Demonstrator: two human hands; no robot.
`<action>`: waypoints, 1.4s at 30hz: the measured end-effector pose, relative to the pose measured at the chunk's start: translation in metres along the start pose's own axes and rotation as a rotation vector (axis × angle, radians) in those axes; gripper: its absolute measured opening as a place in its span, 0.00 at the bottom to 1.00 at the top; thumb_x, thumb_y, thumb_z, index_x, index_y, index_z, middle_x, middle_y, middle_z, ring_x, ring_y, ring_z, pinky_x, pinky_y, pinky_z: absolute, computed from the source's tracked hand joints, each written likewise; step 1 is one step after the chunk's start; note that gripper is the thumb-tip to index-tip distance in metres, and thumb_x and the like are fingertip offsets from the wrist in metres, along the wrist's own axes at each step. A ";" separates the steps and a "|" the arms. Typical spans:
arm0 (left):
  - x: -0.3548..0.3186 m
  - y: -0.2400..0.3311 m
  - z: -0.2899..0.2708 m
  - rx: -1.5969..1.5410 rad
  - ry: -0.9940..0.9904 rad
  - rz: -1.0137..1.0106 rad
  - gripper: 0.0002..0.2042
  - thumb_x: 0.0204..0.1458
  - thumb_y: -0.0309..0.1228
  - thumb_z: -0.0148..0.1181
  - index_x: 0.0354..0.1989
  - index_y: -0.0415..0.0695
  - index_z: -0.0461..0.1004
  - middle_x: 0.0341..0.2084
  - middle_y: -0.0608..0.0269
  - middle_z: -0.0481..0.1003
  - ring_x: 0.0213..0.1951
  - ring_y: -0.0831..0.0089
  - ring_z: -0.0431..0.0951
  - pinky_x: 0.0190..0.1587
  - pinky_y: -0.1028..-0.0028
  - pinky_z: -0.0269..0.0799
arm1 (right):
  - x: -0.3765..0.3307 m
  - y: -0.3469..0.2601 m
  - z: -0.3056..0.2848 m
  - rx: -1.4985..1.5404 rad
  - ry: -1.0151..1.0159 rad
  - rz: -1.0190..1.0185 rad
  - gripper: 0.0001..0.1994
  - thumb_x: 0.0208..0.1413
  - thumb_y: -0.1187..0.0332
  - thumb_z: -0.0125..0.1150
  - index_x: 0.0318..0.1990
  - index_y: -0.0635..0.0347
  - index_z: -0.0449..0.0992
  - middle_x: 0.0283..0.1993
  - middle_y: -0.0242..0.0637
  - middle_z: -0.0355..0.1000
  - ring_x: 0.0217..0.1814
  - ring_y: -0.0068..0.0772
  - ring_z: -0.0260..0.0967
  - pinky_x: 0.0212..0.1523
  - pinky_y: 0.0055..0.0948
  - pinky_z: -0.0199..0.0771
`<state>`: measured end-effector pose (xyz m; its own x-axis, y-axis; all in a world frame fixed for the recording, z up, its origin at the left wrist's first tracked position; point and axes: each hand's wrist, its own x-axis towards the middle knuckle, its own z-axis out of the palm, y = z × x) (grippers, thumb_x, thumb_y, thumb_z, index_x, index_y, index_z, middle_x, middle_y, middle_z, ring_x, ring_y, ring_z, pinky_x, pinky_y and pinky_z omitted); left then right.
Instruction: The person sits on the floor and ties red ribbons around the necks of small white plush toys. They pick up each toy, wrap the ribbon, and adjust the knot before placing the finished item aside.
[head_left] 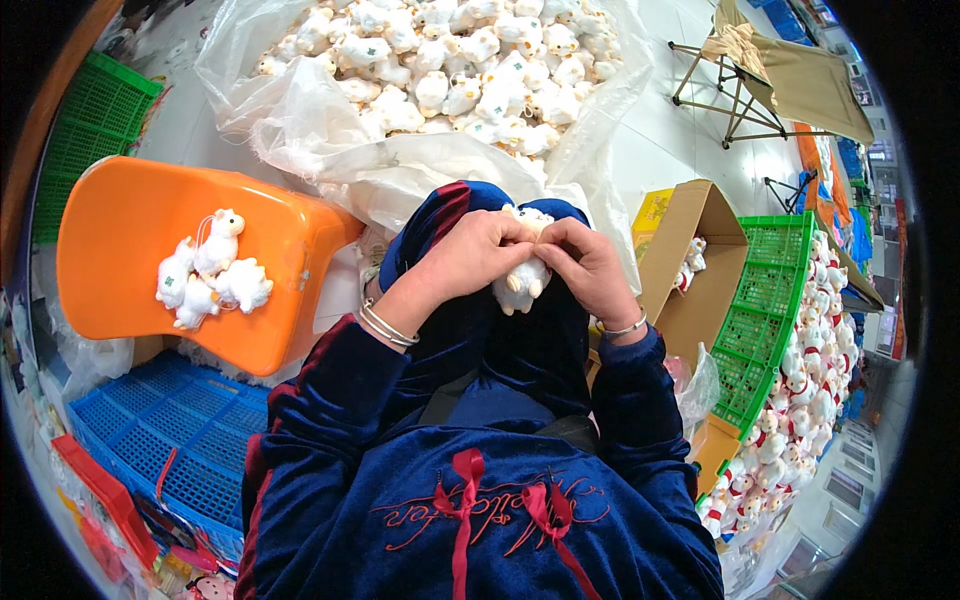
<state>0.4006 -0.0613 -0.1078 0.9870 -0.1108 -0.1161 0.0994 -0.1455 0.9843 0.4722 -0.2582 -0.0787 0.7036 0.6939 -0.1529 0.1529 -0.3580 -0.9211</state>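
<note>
A small white plush animal (522,284) with tan feet rests over my lap, held between both hands. My left hand (478,252) is closed on its left side, thumb and fingers pinched near its upper part. From the other side my right hand (590,266) pinches at the same spot, its fingertips almost meeting those of the left. Whether a thread or other small piece lies between the fingertips is too small to tell. Several similar white plush animals (218,240), one with a string loop, lie on an orange plastic stool (110,230) to my left.
A large clear plastic bag (330,140) heaped with white plush animals (430,90) lies ahead. At right are a cardboard box (690,290), a green crate (770,300) and a pile of red-trimmed plush toys (800,400). A blue crate (170,430) is at left; a folding chair (810,85) stands far right.
</note>
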 end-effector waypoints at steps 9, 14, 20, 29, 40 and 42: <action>0.004 -0.005 0.000 0.019 -0.008 0.032 0.15 0.61 0.36 0.60 0.38 0.33 0.80 0.26 0.48 0.80 0.29 0.66 0.80 0.37 0.68 0.75 | 0.002 -0.008 -0.017 -0.092 -0.131 0.010 0.03 0.59 0.75 0.67 0.37 0.65 0.79 0.33 0.29 0.75 0.35 0.17 0.68 0.38 0.21 0.70; 0.006 -0.004 -0.002 0.046 -0.018 0.018 0.14 0.61 0.35 0.61 0.37 0.33 0.81 0.26 0.49 0.80 0.28 0.67 0.79 0.36 0.68 0.75 | 0.001 -0.014 -0.013 -0.220 -0.079 0.041 0.04 0.58 0.74 0.68 0.37 0.65 0.79 0.31 0.30 0.75 0.33 0.19 0.69 0.36 0.22 0.71; 0.005 -0.003 -0.003 0.027 -0.039 -0.022 0.13 0.59 0.34 0.62 0.38 0.34 0.82 0.26 0.52 0.81 0.28 0.69 0.80 0.37 0.70 0.76 | 0.002 -0.024 -0.005 -0.297 -0.032 -0.021 0.05 0.57 0.74 0.68 0.37 0.64 0.77 0.32 0.37 0.77 0.33 0.29 0.73 0.37 0.27 0.74; 0.001 0.002 -0.005 -0.052 -0.034 -0.148 0.09 0.60 0.31 0.63 0.38 0.37 0.83 0.27 0.67 0.81 0.30 0.81 0.76 0.36 0.76 0.74 | -0.002 0.008 0.004 -0.426 0.107 -0.379 0.08 0.51 0.79 0.69 0.35 0.62 0.74 0.36 0.43 0.76 0.37 0.45 0.76 0.37 0.35 0.76; -0.002 -0.001 -0.003 -0.015 0.013 -0.080 0.09 0.59 0.30 0.64 0.40 0.35 0.83 0.27 0.62 0.81 0.30 0.82 0.76 0.37 0.76 0.74 | -0.005 0.038 0.021 -0.359 0.295 -0.599 0.12 0.46 0.83 0.72 0.35 0.62 0.75 0.39 0.43 0.78 0.38 0.46 0.76 0.37 0.37 0.76; -0.002 -0.002 -0.002 -0.033 0.013 -0.088 0.09 0.59 0.29 0.64 0.40 0.35 0.83 0.28 0.61 0.82 0.31 0.81 0.77 0.37 0.76 0.75 | -0.004 0.039 0.020 -0.353 0.279 -0.626 0.12 0.46 0.83 0.72 0.36 0.62 0.75 0.39 0.44 0.78 0.38 0.46 0.76 0.37 0.37 0.77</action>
<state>0.3991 -0.0587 -0.1090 0.9758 -0.0858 -0.2009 0.1899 -0.1217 0.9742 0.4614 -0.2627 -0.1213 0.5549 0.6663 0.4981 0.7593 -0.1610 -0.6306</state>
